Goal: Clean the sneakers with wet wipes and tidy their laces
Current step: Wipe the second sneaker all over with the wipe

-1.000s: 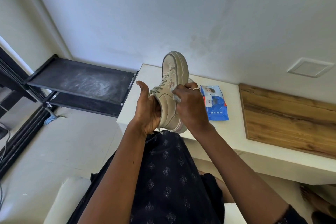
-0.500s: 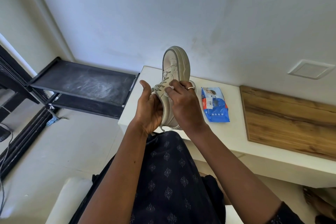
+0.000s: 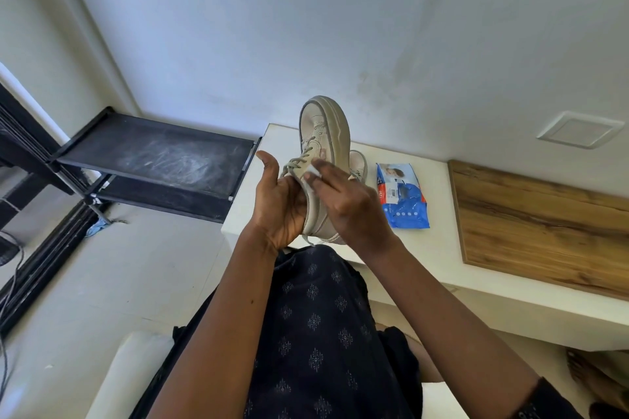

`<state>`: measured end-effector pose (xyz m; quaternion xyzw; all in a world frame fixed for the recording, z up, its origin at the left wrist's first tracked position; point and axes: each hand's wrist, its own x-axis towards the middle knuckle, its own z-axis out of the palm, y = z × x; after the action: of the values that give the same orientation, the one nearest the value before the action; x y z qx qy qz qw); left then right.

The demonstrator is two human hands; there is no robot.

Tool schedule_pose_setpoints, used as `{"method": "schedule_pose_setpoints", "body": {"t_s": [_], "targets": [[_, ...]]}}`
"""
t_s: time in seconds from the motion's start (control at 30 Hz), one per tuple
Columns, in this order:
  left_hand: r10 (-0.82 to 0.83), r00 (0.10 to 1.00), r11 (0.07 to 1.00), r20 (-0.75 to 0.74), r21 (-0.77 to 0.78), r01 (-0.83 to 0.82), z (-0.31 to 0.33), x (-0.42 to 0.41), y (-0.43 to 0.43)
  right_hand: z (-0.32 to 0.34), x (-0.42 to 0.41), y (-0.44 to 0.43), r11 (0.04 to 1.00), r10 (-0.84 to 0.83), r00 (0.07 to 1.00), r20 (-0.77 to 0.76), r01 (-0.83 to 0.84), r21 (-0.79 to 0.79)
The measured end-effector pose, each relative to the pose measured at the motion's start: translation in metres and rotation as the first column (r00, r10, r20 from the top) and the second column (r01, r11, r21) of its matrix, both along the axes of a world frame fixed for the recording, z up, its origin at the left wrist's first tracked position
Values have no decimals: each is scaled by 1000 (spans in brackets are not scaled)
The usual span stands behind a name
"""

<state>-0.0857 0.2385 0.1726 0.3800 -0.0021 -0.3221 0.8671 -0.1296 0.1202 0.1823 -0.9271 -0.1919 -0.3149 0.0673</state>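
Note:
A beige sneaker (image 3: 326, 133) is held toe-up above the white table's (image 3: 429, 241) left end. My left hand (image 3: 280, 207) grips it from the left at the heel and lace side, thumb raised. My right hand (image 3: 347, 204) presses a small white wet wipe (image 3: 312, 173) against the sneaker's side just below the grey laces (image 3: 299, 160). A second beige sneaker (image 3: 358, 163) lies on the table behind my right hand, mostly hidden. The blue wet-wipe pack (image 3: 403, 196) lies flat on the table to the right.
A wooden board (image 3: 544, 228) covers the table's right part. A black shelf rack (image 3: 153, 160) stands at the left, against the wall. My lap in dark patterned cloth (image 3: 316, 333) sits below the hands, on a white seat (image 3: 129, 371).
My right hand has slid the wipe up along the sneaker's side toward the laces, its fingers now more stretched out. The sneaker stays in my left hand.

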Motion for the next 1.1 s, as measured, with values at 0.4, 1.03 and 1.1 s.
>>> {"method": "schedule_pose_setpoints", "body": {"t_s": [0.4, 1.03, 1.1], "targets": [[29, 999, 997, -44, -67, -32, -5, 1, 2, -12, -23, 0, 988, 98, 992, -80, -88, 123], [20, 999, 1000, -45, -17, -21, -7, 2, -1, 12, 5, 11, 986, 95, 988, -123, -76, 151], [14, 999, 999, -45, -35, -15, -8, 2, 0, 7, -4, 10, 978, 145, 985, -97, -128, 162]]}}
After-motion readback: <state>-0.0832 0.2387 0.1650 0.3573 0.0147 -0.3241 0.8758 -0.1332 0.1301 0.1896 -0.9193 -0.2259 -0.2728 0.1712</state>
